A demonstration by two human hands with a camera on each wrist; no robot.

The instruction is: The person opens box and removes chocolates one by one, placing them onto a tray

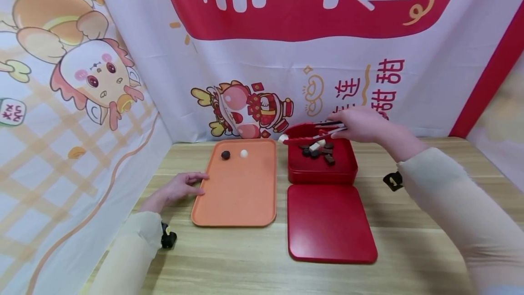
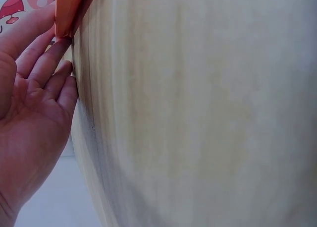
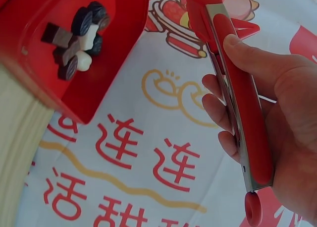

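My right hand (image 1: 360,124) grips red-and-metal tongs (image 3: 247,108) over the back of an open red box (image 1: 323,177). At the tongs' tips, by the box's left edge, is a small white ball (image 1: 283,138). Dark, brown and white chocolate-like pieces (image 1: 329,160) lie in the box. With fairly straight fingers my left hand (image 1: 178,187) touches the left rim of an orange tray (image 1: 235,199). In the left wrist view the fingertips meet the tray's outer edge. A dark ball (image 1: 225,155) and a white ball (image 1: 244,153) sit near the tray's far end.
A flat red lid (image 1: 331,224) lies on the wooden table (image 1: 241,258) in front of the box. A narrow strip of table separates tray and box. Behind both hangs a white printed cloth (image 1: 262,58), and another patterned cloth (image 1: 94,149) stands along the left side.
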